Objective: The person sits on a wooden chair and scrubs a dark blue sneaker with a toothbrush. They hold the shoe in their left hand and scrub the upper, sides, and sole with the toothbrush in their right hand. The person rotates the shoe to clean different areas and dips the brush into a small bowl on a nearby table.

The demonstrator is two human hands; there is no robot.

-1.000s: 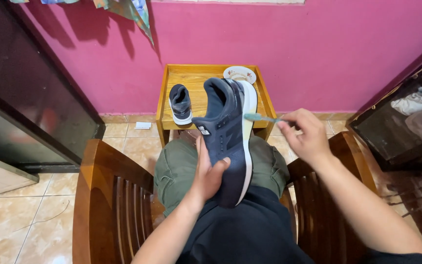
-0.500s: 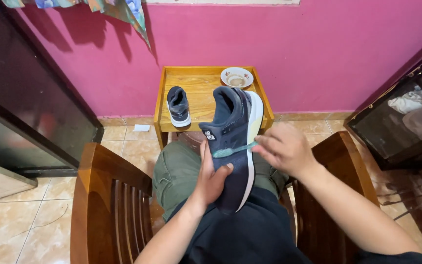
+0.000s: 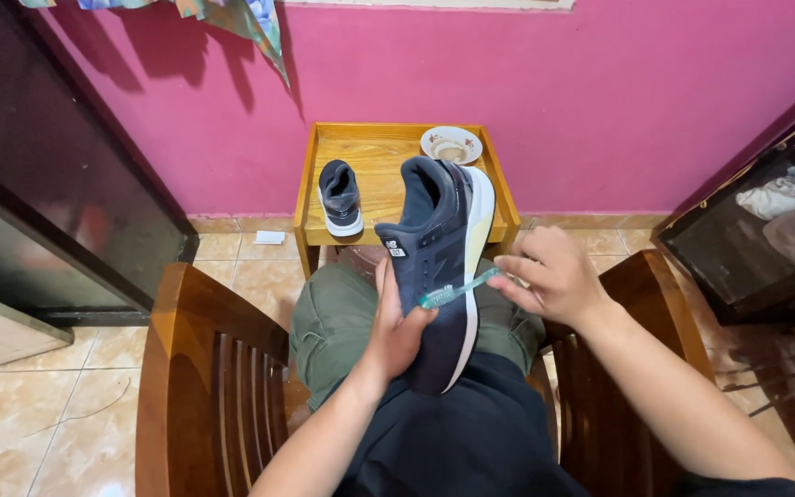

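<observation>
— Dark blue shoe (image 3: 434, 267), pale sole, propped on the lap over green trousers (image 3: 333, 322), toe toward the body, opening toward the wall. Held how?

— Cupped from the left side by the left hand (image 3: 397, 331); grip wrapped round the upper near the toe, thumb lying on top. Tilted with the sole turned to the right.

— And the right hand (image 3: 558, 276)?

— Pinching a clear green toothbrush (image 3: 457, 288) by its handle, grip pressed together round it. Bristle end lying on the side of the shoe, close above the left thumb. Touching, as far as can be told.

— Anything past the knees?

— Small yellow wooden desk (image 3: 388, 166) against the pink wall (image 3: 508, 92). Second shoe (image 3: 340, 196) of the same dark blue standing on its left half, heel toward the camera, well apart from the one on the lap. White saucer (image 3: 451, 144) with a flowered rim at the far right corner, something brownish in it; cannot tell what.

— Seating?

— Brown wooden chair (image 3: 204, 368) with slatted arms on both sides of the lap. Tan floor tiles (image 3: 29, 423) below. Dark cabinet (image 3: 39, 184) along the left, glass-fronted dark cabinet (image 3: 756, 230) on the right with pale cloth behind the pane. Patterned cloth (image 3: 250, 23) hanging at the top of the wall.
</observation>
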